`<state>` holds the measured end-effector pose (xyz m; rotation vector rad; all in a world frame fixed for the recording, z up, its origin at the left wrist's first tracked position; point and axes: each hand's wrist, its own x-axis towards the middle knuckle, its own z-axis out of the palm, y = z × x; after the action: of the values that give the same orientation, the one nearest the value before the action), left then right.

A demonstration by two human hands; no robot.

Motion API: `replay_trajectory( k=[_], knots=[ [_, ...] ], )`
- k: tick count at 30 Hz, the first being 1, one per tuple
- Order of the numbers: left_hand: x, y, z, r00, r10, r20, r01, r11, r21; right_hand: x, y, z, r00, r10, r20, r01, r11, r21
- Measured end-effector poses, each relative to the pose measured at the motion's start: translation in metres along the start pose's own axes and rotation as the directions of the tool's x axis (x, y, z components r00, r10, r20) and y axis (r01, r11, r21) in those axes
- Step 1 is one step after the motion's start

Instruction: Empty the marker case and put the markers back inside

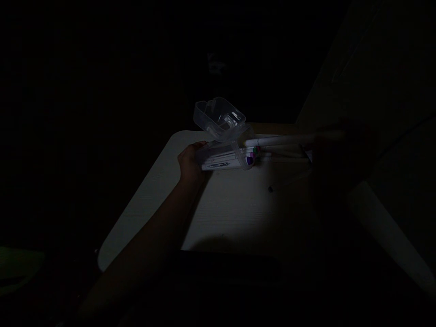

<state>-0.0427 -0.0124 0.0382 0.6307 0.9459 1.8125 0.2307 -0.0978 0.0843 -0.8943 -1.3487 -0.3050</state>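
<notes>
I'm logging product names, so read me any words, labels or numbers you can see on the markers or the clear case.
No text can be read.
White marker in the clear plastic case, held in the left hand: a dark printed label, too small and dim to read.
Open clear lid: no print visible.

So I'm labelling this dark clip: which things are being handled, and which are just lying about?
Handled:
- clear plastic case, lid open, held by the left hand
- markers in the case
- white marker at the right hand, which is barely visible

Lying about:
- small dark bit on the table
</notes>
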Motion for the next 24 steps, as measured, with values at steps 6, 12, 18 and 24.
replay_trajectory(
  k=[6, 12, 18, 24],
  knots=[
    [-0.002, 0.002, 0.003, 1.0, 0.012, 0.005, -0.012, 1.0, -0.004, -0.002, 0.017, -0.002, 0.994, -0.095, 0.054, 0.096, 0.995, -0.02],
    [-0.003, 0.002, 0.003, 1.0, 0.01, -0.01, -0.01, 1.0, 0.007, -0.005, 0.0, 0.003, 0.982, 0.086, 0.17, -0.068, 0.991, -0.111],
    [-0.002, 0.003, 0.001, 0.999, 0.033, 0.021, -0.034, 0.999, 0.033, -0.007, -0.022, 0.01, 0.944, 0.312, 0.108, -0.318, 0.946, 0.053],
    [-0.002, 0.003, 0.001, 1.0, 0.011, 0.019, -0.012, 0.998, 0.054, -0.008, -0.026, 0.012, 0.912, 0.381, 0.152, -0.4, 0.909, 0.117]
  ],
)
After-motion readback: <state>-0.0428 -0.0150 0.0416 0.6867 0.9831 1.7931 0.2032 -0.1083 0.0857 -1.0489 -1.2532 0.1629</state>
